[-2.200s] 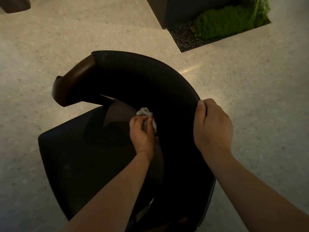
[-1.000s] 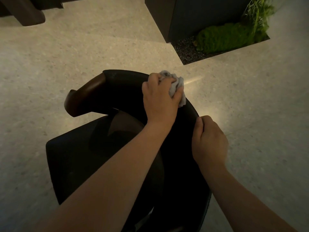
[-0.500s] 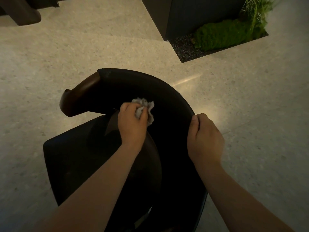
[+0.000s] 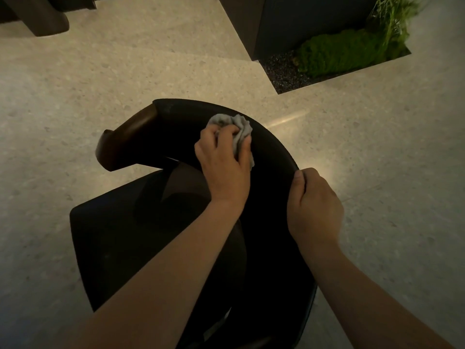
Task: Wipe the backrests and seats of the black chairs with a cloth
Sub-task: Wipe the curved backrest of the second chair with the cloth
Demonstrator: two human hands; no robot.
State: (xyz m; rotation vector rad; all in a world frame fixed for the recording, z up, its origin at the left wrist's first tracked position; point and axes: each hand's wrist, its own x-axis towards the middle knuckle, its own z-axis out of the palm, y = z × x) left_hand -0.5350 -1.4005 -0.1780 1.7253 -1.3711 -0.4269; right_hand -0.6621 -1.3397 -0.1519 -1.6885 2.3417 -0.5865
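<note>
Floor: pale speckled stone floor (image 4: 100, 71), open on the left, far and right sides of the chair; a bright streak of light lies on it just beyond the backrest.
Chair: black chair with a curved backrest (image 4: 274, 152) and a flat seat (image 4: 113, 235), right below me. Its near end runs out of the bottom edge, my forearms cover part of it, and the dark surfaces blend so the join of seat and back is hard to make out.
Dark block: tall dark block (image 4: 289, 21) at top, cut off by the upper edge, well apart from the chair.
Planting bed: green moss (image 4: 339, 51) on black gravel (image 4: 281, 74), sunk in the floor beside the block; the grass at its right is blurred.
Corner furniture: dark brown piece (image 4: 42, 18), top left, mostly out of frame.
Armrest: brown wooden armrest (image 4: 125, 137) at the backrest's left end.
Right hand (image 4: 314, 205): clamped on the backrest's top rim, thumb on the inner side, fingers hidden behind it.
Left hand (image 4: 224, 165): fingers curled round the cloth, pressing it to the backrest's inner face near the rim.
Cloth: crumpled grey cloth (image 4: 239, 124), bunched, partly hidden in my fist.
</note>
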